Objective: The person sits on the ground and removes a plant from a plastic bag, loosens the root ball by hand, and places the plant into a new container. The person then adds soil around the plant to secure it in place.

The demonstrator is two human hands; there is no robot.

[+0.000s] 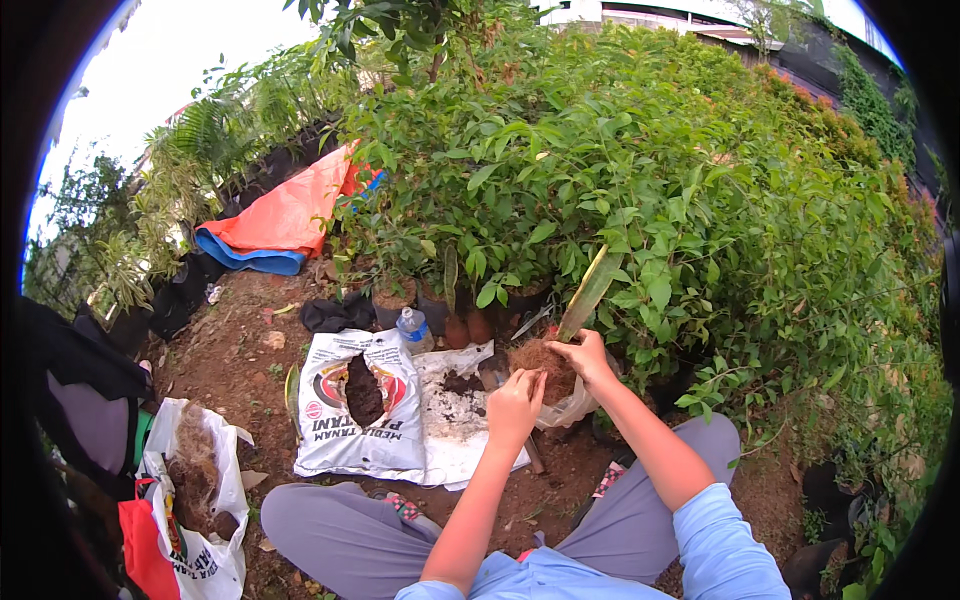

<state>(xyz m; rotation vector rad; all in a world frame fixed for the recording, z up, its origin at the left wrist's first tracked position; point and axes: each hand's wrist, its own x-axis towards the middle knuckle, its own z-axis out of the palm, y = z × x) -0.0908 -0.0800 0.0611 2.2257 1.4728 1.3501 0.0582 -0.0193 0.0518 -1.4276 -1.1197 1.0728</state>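
Note:
In front of me a snake plant leaf (pixel 592 290) with yellow edges stands tilted out of a clump of brown coconut fibre (pixel 540 358). My right hand (pixel 583 358) is closed at the base of the leaf, thumb and finger against the fibre. At the near side of the clump my left hand (pixel 517 402) pinches some of the fibre; its fingertips are partly hidden. Beneath the clump is a translucent plastic bag (pixel 572 410), mostly covered by my hands and the fibre.
A torn-open white sack (pixel 330 440) shows dark potting soil (pixel 364 392). Beside it lies a soil-stained white sheet (pixel 450 425); behind stands a plastic bottle (pixel 413 328). Another sack (pixel 228 480) holds fibre at left. Leafy potted shrubs (pixel 620 170) and an orange tarp (pixel 290 205) lie beyond.

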